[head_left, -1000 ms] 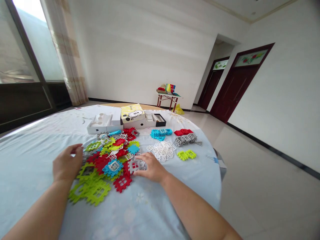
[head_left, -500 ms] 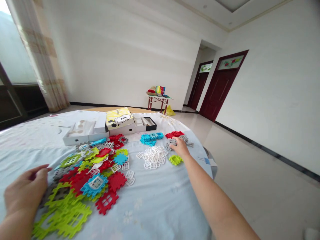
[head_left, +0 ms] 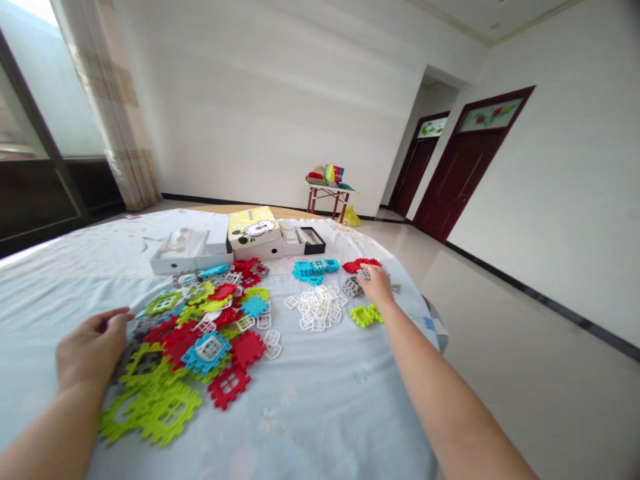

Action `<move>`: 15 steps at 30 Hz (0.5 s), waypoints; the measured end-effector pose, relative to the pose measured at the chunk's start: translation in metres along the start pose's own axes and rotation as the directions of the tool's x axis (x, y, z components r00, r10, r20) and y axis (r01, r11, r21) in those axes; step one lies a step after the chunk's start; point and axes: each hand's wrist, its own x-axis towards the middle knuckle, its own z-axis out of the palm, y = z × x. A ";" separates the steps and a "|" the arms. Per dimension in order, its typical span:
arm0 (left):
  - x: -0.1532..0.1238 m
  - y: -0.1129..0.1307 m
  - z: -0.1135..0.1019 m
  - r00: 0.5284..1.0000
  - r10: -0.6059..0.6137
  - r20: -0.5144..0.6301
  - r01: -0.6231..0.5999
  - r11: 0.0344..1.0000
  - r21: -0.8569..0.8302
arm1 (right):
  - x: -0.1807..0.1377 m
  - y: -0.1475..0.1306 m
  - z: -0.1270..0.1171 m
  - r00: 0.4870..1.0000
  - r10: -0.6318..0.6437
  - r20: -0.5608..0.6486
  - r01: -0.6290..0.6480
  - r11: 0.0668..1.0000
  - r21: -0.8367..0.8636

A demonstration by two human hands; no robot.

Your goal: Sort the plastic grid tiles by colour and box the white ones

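My right hand point(head_left: 377, 287) reaches across the table to the grey interlocking plastic pieces point(head_left: 353, 287), its fingers closed on a grey piece among them. Just beyond it lie red pieces point(head_left: 361, 265); on the near side are lime-green pieces point(head_left: 365, 315). My left hand point(head_left: 95, 347) hovers or rests at the left edge of a mixed heap, fingers loosely bent and thumb apart, with nothing visible in it. That heap holds red pieces point(head_left: 249, 349), lime-green pieces point(head_left: 173, 412), blue pieces point(head_left: 255, 306) and white window frames point(head_left: 211, 348).
White window frames point(head_left: 320, 308) form a pile mid-table, with blue pieces point(head_left: 315, 269) behind. A yellow cartoon box point(head_left: 255, 230) stands at the back among white open boxes point(head_left: 193, 265) and a small black-edged box point(head_left: 313, 241). A patterned cloth point(head_left: 320, 413) covers the round table.
The view has shifted, so the table appears farther right and slightly higher. My right hand has moved a little right and away among the grey pieces. The left hand stays beside the heap.
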 end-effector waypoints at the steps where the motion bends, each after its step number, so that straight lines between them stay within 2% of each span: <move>1: -0.003 0.005 -0.004 0.999 -0.007 0.035 0.008 1.000 -0.017 | -0.005 -0.008 0.003 0.999 -0.054 -0.005 0.054 0.998 0.039; 5: -0.011 0.013 -0.009 0.998 -0.028 0.058 0.033 0.995 -0.098 | -0.030 -0.052 0.013 0.965 -0.262 0.014 0.254 0.947 0.197; 9: -0.013 0.011 -0.008 0.999 -0.020 0.035 0.024 0.990 -0.139 | -0.056 -0.101 0.017 0.896 -0.435 0.094 0.387 0.865 0.318; 12: -0.015 0.013 -0.009 0.999 -0.018 0.027 0.022 0.985 -0.168 | -0.073 -0.126 0.021 0.843 -0.513 0.162 0.429 0.822 0.374; 15: -0.017 0.015 -0.009 0.999 0.005 0.050 0.004 0.984 -0.180 | -0.088 -0.139 0.026 0.817 -0.537 0.209 0.420 0.803 0.423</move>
